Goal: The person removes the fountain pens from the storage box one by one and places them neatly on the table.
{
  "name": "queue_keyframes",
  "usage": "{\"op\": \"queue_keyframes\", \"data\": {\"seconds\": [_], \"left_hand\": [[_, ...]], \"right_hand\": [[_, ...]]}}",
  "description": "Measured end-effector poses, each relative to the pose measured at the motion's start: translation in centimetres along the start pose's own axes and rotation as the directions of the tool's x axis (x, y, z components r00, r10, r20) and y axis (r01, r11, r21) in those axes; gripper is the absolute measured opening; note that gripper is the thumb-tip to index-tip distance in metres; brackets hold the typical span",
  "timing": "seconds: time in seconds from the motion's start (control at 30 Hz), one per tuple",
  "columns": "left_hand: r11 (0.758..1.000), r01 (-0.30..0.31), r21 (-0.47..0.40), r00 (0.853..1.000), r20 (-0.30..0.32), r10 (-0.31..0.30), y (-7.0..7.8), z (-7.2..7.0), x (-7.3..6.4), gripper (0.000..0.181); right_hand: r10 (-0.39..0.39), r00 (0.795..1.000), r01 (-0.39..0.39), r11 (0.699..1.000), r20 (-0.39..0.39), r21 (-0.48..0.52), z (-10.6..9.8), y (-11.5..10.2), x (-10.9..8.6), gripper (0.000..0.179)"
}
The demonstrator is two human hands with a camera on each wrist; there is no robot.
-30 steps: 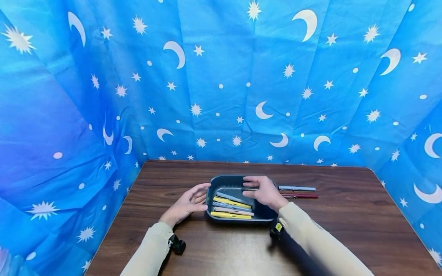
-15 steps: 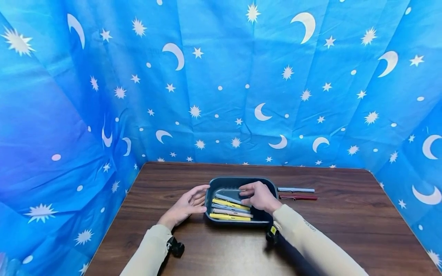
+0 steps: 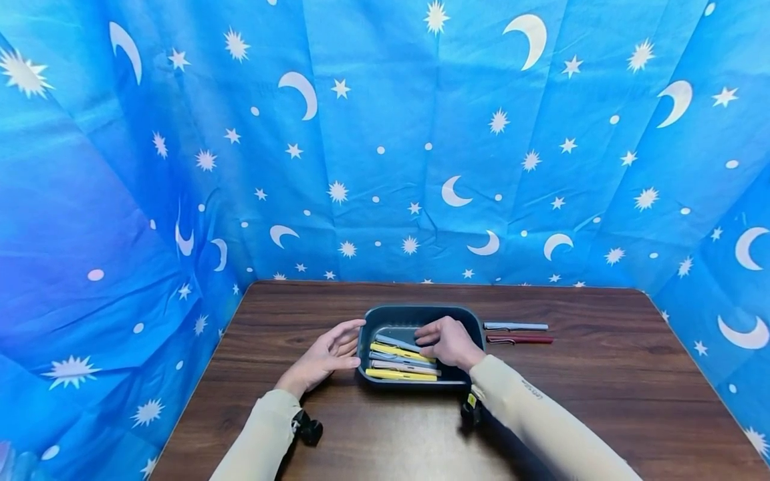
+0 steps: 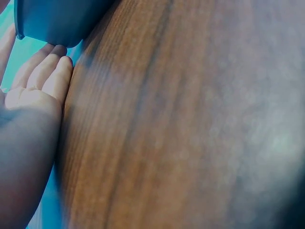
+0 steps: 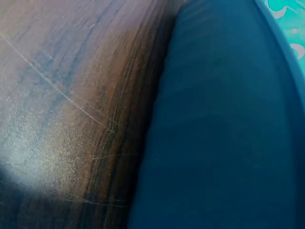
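Note:
A dark teal tray [image 3: 421, 310] stands on the wooden table, with several pens lying side by side in its left half. Among them are a grey-blue pen [image 3: 394, 342] at the back, a yellow pen [image 3: 400, 376] at the front and a beige pen [image 3: 403, 367]. My left hand [image 3: 327, 354] rests with spread fingers and thumb against the tray's left end; the left wrist view shows its fingertips at the tray wall [image 4: 62, 21]. My right hand [image 3: 451, 344] reaches over the tray's right half, thumb and fingers apart, the thumb right at the grey-blue pen's end.
Right of the tray lie a light blue pen [image 3: 517, 327] and a dark red pen [image 3: 520, 339] on the table [image 3: 589, 374]. A blue cloth [image 3: 385, 167] with moons and stars hangs around the table. The right wrist view is mostly filled by the tray's side [image 5: 219, 119].
My right hand has moved slightly left and lower into the tray, its thumb coming nearer the grey-blue pen's end. My left hand has stayed at the tray's left end.

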State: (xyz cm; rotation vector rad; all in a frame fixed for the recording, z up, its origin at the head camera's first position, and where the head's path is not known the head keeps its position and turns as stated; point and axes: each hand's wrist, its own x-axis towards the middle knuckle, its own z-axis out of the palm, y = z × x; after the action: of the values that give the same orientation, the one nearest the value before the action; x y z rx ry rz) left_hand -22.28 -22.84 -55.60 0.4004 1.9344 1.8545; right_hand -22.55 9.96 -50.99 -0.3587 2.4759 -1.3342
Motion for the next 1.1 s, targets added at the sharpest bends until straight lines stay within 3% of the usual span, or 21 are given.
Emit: {"op": "queue_keyframes", "data": {"seconds": [0.43, 0.73, 1.1], "left_hand": [[1.0, -0.003, -0.007, 1.0, -0.003, 0.003, 0.14, -0.04, 0.27, 0.073], [1.0, -0.003, -0.014, 1.0, -0.002, 0.003, 0.29, 0.16, 0.05, 0.073], [1.0, -0.011, -0.009, 1.0, 0.019, 0.011, 0.12, 0.04, 0.03, 0.074]], "right_hand": [[-0.002, 0.999, -0.003, 0.994, -0.049, -0.107, 0.3, -0.12, 0.3, 0.034], [-0.006, 0.989, -0.037, 0.958, -0.15, -0.284, 0.77, -0.34, 0.59, 0.032], [-0.015, 0.982, -0.029, 0.973, -0.188, -0.228, 0.79, -0.38, 0.12, 0.023]]}}
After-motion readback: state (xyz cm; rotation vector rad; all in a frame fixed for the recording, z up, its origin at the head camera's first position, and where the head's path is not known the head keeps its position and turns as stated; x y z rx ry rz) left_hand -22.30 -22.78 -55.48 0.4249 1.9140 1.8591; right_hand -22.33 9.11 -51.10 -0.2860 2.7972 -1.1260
